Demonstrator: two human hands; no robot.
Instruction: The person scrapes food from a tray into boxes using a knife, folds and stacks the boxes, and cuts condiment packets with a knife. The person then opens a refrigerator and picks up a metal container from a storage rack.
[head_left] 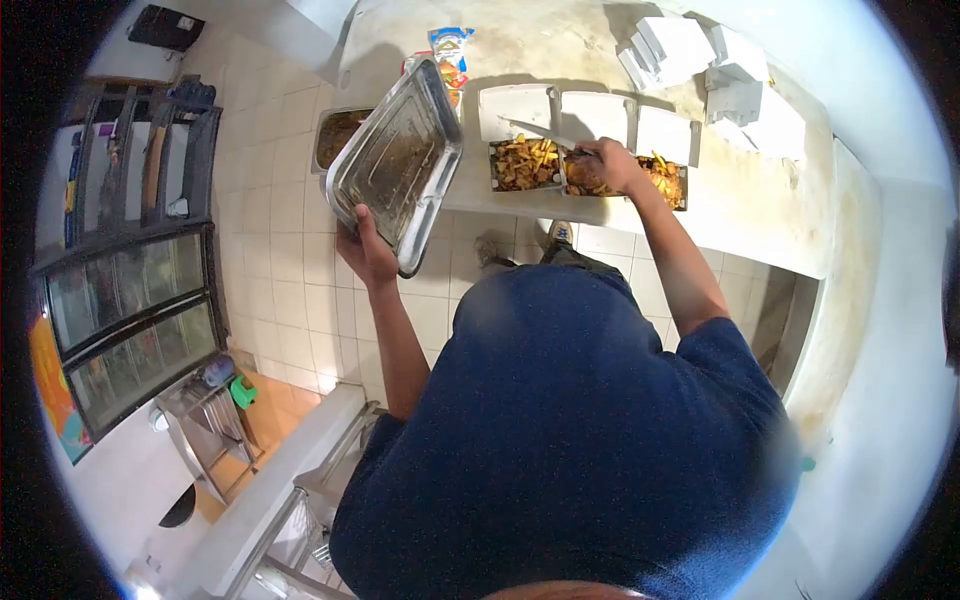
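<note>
My left hand (370, 250) grips the near edge of a metal tray (395, 165), which is tilted up and has brown residue on its inside. My right hand (612, 165) is closed around the handle of a long, thin metal utensil that looks like a knife (535, 128), its tip pointing left. It is above three open takeaway boxes in a row on the counter. The left box (525, 165) holds browned pieces and yellow strips of food. The middle box (582, 178) is partly hidden under my right hand. Similar food fills the right box (665, 180). Their white lids stand raised behind.
White takeaway boxes (670, 50) are stacked at the counter's back right. Colourful packets (452, 45) lie behind the tray. A metal pan (330, 140) with brown contents is at the counter's left end. A dark-framed rack (135, 300) stands at far left, across a tiled floor.
</note>
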